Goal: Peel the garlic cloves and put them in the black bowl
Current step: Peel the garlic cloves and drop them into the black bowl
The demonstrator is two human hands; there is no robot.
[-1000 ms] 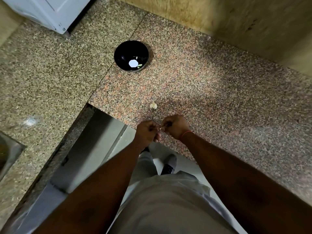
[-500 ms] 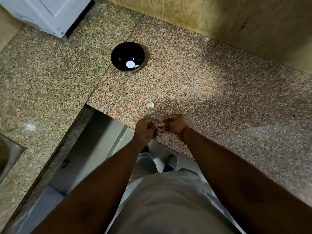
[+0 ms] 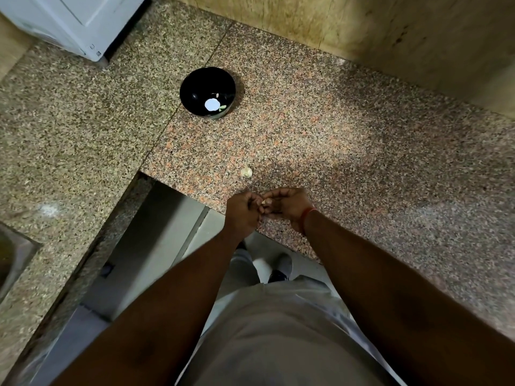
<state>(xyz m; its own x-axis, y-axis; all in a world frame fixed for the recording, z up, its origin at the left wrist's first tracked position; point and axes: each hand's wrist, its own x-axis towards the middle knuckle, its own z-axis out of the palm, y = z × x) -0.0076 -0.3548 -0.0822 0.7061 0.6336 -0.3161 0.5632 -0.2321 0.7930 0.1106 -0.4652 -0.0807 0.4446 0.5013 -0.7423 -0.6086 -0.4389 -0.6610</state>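
Note:
My left hand (image 3: 242, 209) and my right hand (image 3: 287, 204) meet over the counter's front edge. Between their fingertips they pinch a small pale garlic clove (image 3: 267, 202), mostly hidden by the fingers. Another garlic clove (image 3: 246, 172) lies loose on the granite just beyond my hands. The black bowl (image 3: 207, 91) stands farther back to the left, with a bright reflection and small pale bits inside.
The granite counter (image 3: 348, 140) is L-shaped, with a cut-out corner in front of my left hand. A white appliance (image 3: 75, 20) stands at the back left. A metal sink edge (image 3: 11, 252) shows at the far left. A tiled wall runs along the back.
My hands have stayed together at the counter edge, their fingers shifting a little around the clove. The view has shifted slightly.

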